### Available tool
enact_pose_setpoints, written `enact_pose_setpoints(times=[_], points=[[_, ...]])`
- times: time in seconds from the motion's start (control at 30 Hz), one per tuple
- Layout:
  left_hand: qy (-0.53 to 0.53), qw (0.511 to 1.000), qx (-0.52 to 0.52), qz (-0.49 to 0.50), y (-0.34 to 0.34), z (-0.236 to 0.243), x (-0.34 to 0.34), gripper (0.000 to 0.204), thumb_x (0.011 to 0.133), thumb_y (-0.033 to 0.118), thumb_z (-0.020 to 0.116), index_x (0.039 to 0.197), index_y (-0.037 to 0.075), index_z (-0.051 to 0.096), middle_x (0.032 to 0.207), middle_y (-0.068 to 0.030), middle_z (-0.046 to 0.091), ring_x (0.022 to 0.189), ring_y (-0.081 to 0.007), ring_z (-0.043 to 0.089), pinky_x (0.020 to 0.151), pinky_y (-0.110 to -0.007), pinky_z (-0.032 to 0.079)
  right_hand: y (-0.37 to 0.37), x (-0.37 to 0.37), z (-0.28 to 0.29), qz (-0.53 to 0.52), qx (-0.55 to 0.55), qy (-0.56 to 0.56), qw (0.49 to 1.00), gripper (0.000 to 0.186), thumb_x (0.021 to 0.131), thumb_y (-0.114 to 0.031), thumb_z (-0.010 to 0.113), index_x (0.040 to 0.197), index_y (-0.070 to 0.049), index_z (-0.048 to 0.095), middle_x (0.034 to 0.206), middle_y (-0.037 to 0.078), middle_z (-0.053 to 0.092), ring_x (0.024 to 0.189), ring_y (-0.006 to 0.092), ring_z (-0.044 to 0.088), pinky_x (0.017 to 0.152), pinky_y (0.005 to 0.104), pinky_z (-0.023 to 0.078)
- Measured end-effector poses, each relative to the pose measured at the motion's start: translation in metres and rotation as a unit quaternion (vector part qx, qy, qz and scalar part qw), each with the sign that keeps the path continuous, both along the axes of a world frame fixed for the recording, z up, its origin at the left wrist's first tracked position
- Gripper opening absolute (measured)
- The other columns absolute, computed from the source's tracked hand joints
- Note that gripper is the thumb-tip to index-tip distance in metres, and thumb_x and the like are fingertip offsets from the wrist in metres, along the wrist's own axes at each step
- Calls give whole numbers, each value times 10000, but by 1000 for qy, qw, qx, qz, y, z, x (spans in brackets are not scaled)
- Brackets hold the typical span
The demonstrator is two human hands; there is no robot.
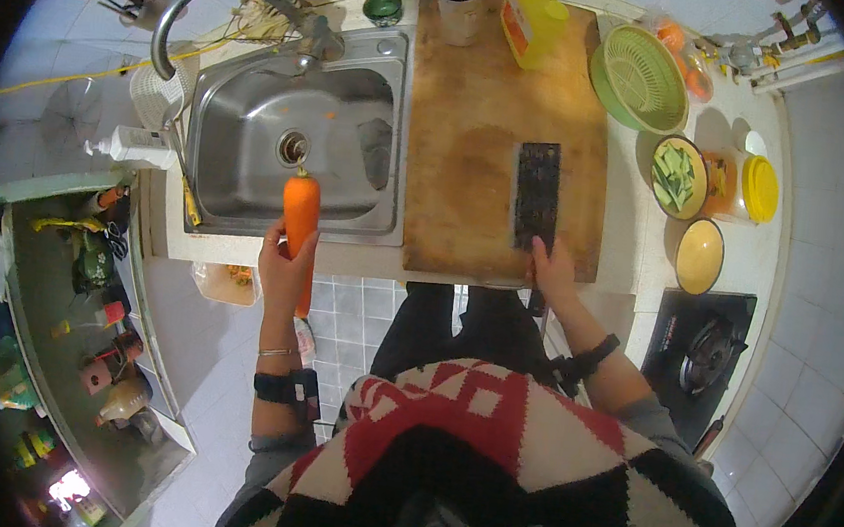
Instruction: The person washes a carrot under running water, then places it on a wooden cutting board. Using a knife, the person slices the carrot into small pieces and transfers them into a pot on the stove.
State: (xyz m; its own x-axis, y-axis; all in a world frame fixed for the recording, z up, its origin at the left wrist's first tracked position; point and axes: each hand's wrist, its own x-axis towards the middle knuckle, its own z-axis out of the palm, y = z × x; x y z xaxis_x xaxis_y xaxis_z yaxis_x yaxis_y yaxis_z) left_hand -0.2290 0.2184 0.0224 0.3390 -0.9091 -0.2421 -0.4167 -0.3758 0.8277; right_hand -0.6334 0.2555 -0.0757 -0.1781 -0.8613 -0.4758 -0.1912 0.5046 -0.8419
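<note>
My left hand is closed round a large orange carrot, held upright in the view at the sink's front edge, its stem end over the basin. The carrot's thin end hangs below my hand, past the counter edge. My right hand grips the handle of a cleaver with a dark, broad rectangular blade. That blade is over the right part of a big wooden cutting board; whether it touches the wood I cannot tell. My fingers hide most of the handle.
Left of the board is a steel sink with a curved faucet. A dark-lidded jar and a yellow jug stand on the board's back. To the right are a green basket, a bowl of cut green pieces, an empty bowl and a stove.
</note>
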Motion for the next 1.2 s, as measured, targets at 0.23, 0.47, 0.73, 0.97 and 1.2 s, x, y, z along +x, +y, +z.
enact_pose_setpoints(times=[0.23, 0.47, 0.73, 0.97, 1.2], points=[[-8, 999, 12, 33, 35, 7, 59, 507, 817, 167, 755, 1225, -14, 514, 849, -55, 651, 706, -86, 596, 618, -214, 471, -24, 95, -1, 13, -6, 4, 1000, 267, 995, -276, 484, 904, -25, 477, 589, 63, 552, 456, 155, 544, 431, 316, 441], [29, 997, -11, 65, 53, 6, 108, 474, 812, 163, 754, 1202, 0, 540, 860, -49, 644, 712, -90, 588, 634, -226, 471, -38, 174, -9, 48, 27, -34, 998, 265, 989, -270, 491, 895, -23, 478, 592, 72, 559, 456, 177, 553, 425, 336, 447], [58, 992, -88, 67, 70, 1, 145, 431, 817, 87, 738, 1197, 12, 548, 975, -49, 617, 795, -96, 579, 697, -233, 482, -90, 253, 38, 330, -272, 352, 833, 340, 910, -201, 538, 1241, -132, 570, 903, 172, 606, 797, 330, 626, 683, 453, 504], [83, 988, -117, 59, 70, -5, 140, 435, 803, 81, 754, 1182, 7, 554, 993, -46, 604, 826, -107, 574, 718, -248, 487, -114, 180, 44, 429, -241, 571, 657, 554, 828, -81, 548, 1363, -215, 504, 969, 105, 543, 876, 269, 587, 716, 406, 455], [86, 993, -72, 28, 56, 0, 110, 437, 807, 125, 758, 1180, 11, 562, 1003, -50, 602, 817, -113, 574, 726, -256, 491, -69, 82, 47, 369, -294, 557, 684, 602, 820, -85, 557, 1398, -220, 462, 977, 124, 543, 874, 295, 585, 717, 421, 463]])
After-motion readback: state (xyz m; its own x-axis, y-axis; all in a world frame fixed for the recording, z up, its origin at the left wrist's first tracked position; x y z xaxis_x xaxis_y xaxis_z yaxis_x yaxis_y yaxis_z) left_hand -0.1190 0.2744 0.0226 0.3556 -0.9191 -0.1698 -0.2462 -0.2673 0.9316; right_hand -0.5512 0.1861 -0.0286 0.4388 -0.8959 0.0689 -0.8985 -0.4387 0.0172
